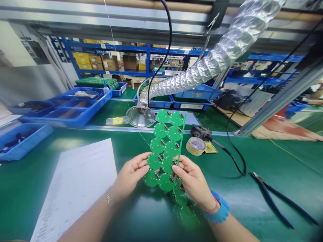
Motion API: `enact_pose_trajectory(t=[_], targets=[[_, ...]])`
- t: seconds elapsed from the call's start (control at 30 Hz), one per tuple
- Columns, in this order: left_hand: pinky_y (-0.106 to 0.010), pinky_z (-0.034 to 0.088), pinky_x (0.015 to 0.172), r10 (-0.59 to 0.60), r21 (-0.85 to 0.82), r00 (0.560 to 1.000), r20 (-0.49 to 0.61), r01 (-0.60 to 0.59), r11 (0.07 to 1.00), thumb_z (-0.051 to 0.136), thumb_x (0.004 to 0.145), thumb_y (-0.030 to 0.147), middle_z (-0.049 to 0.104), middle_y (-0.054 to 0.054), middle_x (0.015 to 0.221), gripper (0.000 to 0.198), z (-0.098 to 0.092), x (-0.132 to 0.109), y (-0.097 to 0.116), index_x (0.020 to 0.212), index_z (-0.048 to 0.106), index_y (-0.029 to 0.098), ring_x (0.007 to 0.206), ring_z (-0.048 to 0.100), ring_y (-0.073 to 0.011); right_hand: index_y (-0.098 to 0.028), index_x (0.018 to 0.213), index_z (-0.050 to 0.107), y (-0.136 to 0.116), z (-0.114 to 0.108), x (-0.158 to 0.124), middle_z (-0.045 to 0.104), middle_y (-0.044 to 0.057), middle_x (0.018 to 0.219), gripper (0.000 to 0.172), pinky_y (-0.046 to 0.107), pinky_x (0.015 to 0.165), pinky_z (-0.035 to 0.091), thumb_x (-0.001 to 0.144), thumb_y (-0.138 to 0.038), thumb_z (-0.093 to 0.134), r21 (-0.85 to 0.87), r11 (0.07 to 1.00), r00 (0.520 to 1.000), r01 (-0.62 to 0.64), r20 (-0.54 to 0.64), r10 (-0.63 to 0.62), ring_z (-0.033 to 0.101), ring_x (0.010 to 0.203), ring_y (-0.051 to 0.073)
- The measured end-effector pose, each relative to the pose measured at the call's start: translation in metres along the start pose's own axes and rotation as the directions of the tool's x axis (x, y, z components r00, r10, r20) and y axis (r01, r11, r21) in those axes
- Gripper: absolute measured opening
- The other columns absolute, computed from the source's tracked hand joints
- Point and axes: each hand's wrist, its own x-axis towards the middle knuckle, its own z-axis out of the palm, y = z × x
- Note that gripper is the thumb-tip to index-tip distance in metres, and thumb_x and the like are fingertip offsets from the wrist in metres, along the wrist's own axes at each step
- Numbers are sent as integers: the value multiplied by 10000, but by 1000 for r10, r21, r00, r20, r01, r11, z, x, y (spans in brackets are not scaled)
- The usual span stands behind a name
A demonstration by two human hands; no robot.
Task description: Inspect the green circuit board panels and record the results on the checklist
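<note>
Currently: left hand (130, 175), right hand (193, 181) | fingers (177, 169) holding green circuit-board panel (163, 149) | blue bin (32, 144): dark parts (13, 142)

Blue steel shelving (147, 50), cardboard boxes (109, 64), green workbench (32, 188), metal overhead frame (106, 20)

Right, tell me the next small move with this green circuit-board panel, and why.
Probably ease the green circuit-board panel down flat onto the green mat: your left hand and right hand hold it up near its lower end, so its far end stands unsupported, with small metal parts mounted along it.
</note>
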Motion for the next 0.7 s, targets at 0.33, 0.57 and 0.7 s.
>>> enact_pose_trajectory(t=[0.33,0.57,0.7], targets=[[-330,495,723,-22,9,999,-26,23,1000,568,772,235,642,-73,986,348,6,-1,-1,1102,463,211,840,629,-205,-217,998,518,-3,5,-2,543,-23,688,202,222,540,407,814,-298,535,-7,1000,999,-13,42,13,490,604,103],[-235,481,619,-19,110,997,-76,27,994,569,773,240,641,-3,729,219,10,0,-6,954,455,197,682,605,-123,-208,984,526,-1,11,-4,598,-7,754,191,215,546,422,817,-302,528,-90,996,998,-15,60,21,532,639,109],[-237,480,596,-18,119,995,-101,30,992,590,757,253,628,15,689,214,9,1,-7,916,458,199,649,595,-121,-200,982,524,1,11,-3,583,-13,728,185,206,530,422,819,-287,532,-67,997,997,-28,72,33,523,608,94]])
